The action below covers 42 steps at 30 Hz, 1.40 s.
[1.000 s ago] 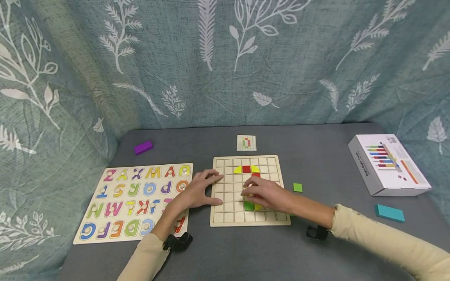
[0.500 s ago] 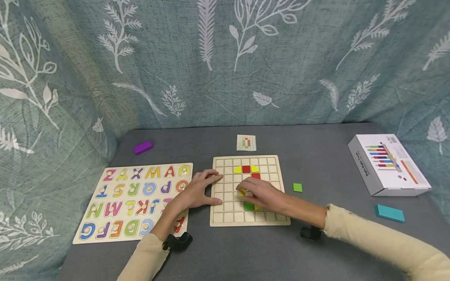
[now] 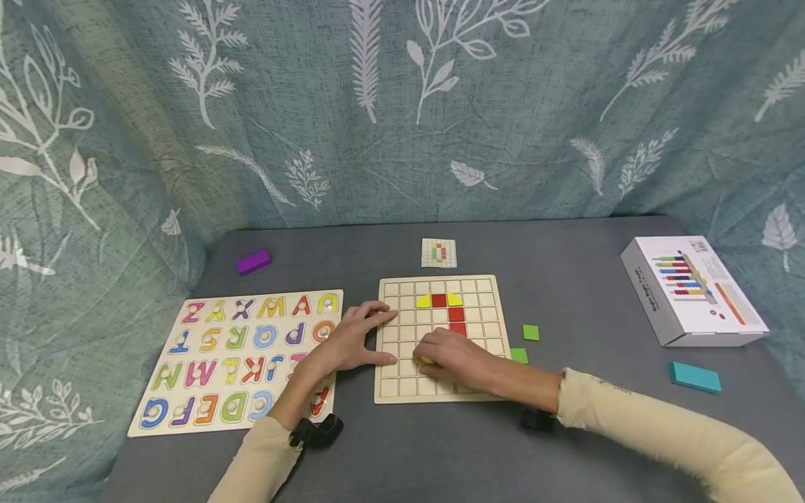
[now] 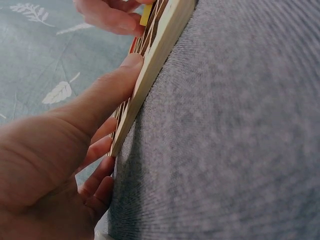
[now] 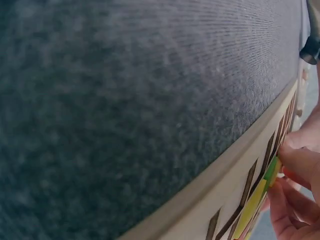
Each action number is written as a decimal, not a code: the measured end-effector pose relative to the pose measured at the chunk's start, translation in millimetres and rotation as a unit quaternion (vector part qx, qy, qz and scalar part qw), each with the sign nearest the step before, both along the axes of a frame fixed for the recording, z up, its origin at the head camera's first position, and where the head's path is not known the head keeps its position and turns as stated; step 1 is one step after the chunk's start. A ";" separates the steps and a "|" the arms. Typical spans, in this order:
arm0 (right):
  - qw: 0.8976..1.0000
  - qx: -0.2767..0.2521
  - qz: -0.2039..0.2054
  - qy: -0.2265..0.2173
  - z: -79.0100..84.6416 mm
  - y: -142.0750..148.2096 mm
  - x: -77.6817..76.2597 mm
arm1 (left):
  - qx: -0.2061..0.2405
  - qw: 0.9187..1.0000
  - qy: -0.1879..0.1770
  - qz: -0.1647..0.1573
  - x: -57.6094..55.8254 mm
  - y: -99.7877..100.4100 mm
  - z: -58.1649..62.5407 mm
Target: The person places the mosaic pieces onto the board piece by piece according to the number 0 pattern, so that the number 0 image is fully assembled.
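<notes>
Fingers of the right hand (image 3: 454, 358) are being curled round one yellow piece (image 3: 425, 360), which is being pinched at the grid board's (image 3: 390, 331) near half, slightly nearer its left edge; whether the two are touching cannot be told. That left edge is being touched by the left hand (image 3: 351, 341), thumb spread from fingers. In the far half, two yellow tiles (image 3: 424, 301) and three red tiles (image 3: 456, 314) are being carried. Outside the right edge, two green squares (image 3: 531, 332) are lying. One pattern card (image 3: 438, 253) is being displayed near the table's (image 3: 566, 279) far edge.
</notes>
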State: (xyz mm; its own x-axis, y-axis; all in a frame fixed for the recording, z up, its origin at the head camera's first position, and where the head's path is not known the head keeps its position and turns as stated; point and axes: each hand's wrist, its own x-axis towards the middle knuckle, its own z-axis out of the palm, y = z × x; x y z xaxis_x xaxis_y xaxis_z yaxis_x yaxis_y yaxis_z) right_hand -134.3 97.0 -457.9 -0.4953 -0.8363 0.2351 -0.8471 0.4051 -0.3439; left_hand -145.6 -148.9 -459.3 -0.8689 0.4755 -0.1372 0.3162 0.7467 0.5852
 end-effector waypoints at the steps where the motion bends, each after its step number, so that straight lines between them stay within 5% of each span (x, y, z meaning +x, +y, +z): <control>1: 1.000 0.004 -0.001 0.008 -0.1 -0.7 0.8 | 0.001 1.000 -0.001 0.001 0.2 -0.1 0.0; 9: 0.999 0.040 -0.029 0.012 1.6 -5.7 4.4 | 0.005 1.000 -0.001 0.000 1.2 0.1 0.3; 17: 0.992 0.044 -0.022 0.115 -2.3 1.0 9.8 | 0.004 1.000 0.001 -0.001 0.3 0.5 0.7; 25: 0.994 0.025 -0.013 0.105 4.4 23.4 7.8 | 0.002 1.000 0.000 -0.001 -0.3 -0.2 -1.5; 29: 0.993 0.005 -0.059 0.101 10.0 60.6 -2.4 | 0.005 1.000 0.000 -0.004 -0.3 -0.9 -1.1; 36: 0.982 0.006 -0.188 0.019 -1.3 136.2 -11.9 | 0.007 1.000 0.000 -0.003 -0.5 -1.6 0.3; 42: 0.976 -0.015 -0.217 0.024 -11.6 166.4 -9.4 | 0.010 1.000 -0.004 -0.005 -1.2 -0.5 -0.7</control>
